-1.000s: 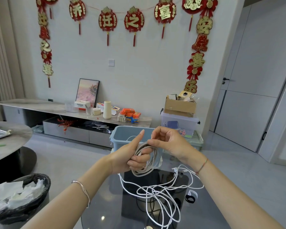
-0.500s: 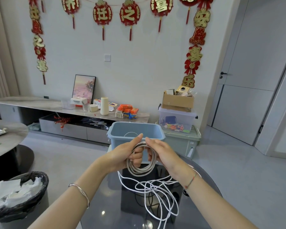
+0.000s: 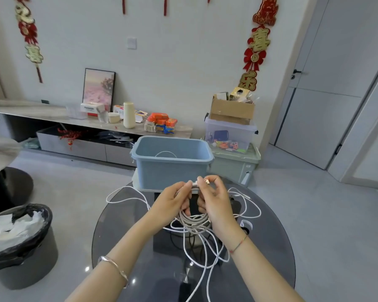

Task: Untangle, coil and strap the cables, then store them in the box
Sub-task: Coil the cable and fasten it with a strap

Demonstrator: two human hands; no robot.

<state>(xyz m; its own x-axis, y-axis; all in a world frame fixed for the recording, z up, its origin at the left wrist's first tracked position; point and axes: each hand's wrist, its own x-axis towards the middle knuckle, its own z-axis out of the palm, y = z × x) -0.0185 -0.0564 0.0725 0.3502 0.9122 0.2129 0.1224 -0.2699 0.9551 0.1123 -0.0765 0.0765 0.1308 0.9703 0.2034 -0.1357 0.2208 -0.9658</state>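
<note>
While the left hand (image 3: 172,203) curls its fingers round the grey coil (image 3: 194,222) above the glass surface (image 3: 271,258), the right hand (image 3: 216,205) pinches its plug (image 3: 206,182). Coiling looks nearly finished; next comes strapping, then the blue box (image 3: 172,171) just behind. Loose white cables (image 3: 196,253) lie tangled below.

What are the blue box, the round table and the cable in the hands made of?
Blue box: likely matte plastic, with a moulded rim. Table: seemingly tinted glass, glossy, its base visible through it. Coiled cable: probably a greyish rubbery sheath; its plug looks metal-tipped.
</note>
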